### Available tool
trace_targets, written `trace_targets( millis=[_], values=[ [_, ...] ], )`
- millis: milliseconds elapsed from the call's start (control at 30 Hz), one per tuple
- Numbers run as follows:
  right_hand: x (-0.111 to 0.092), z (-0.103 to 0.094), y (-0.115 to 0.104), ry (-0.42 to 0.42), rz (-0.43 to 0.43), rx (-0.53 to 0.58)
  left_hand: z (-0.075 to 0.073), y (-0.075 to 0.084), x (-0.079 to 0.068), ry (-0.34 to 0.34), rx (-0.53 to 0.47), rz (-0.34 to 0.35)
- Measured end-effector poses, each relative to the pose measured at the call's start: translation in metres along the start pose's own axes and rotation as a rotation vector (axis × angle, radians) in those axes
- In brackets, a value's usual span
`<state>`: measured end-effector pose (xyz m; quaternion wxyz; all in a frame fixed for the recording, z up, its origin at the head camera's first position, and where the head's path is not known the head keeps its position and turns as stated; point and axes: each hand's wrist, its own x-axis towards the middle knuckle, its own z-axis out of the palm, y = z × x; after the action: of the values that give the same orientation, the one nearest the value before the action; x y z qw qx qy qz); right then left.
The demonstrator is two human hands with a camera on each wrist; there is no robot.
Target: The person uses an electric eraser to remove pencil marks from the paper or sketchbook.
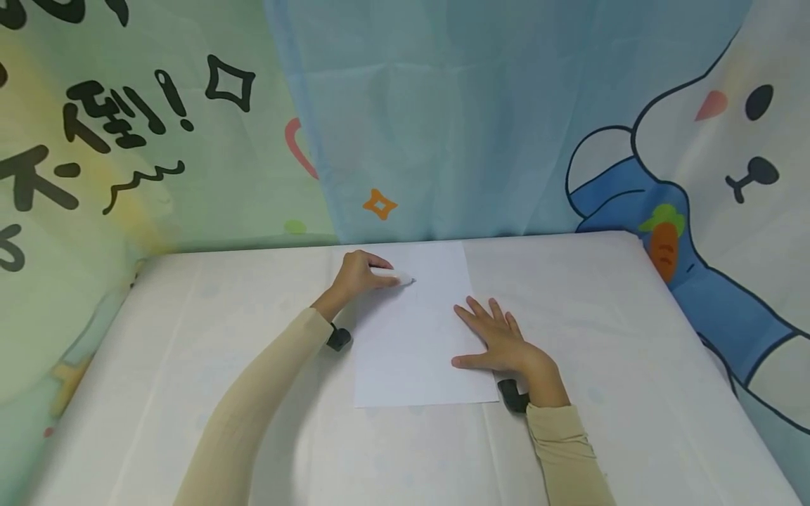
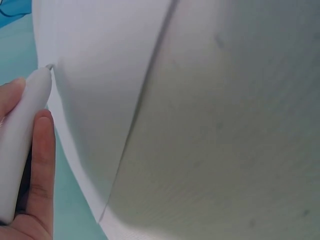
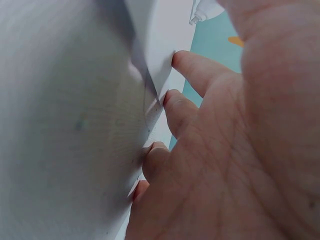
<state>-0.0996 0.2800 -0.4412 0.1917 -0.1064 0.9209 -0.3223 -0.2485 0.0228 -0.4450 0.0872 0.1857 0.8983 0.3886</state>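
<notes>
From the head view, I see the left hand [image 1: 362, 274] pinching a white pen [image 1: 406, 280] at centre frame, over the upper part of the paper [image 1: 411, 344] on the table [image 1: 633, 422]. The right hand [image 1: 500, 342], right of centre, holds nothing; its fingers spread flat across the paper's right edge. In the left wrist view, thumb and finger grip the pen at left, tip at the paper; contact is unclear. In the right wrist view, outstretched fingers fill the right side, the pen peeking in at top.
</notes>
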Motion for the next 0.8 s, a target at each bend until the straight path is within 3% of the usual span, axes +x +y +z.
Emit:
trace_targets(
  millis=[800],
  values=[
    [0.002,0.001,-0.001,0.007,-0.002,-0.023,0.001,0.005,-0.017,-0.033,-0.006,0.034]
  ],
)
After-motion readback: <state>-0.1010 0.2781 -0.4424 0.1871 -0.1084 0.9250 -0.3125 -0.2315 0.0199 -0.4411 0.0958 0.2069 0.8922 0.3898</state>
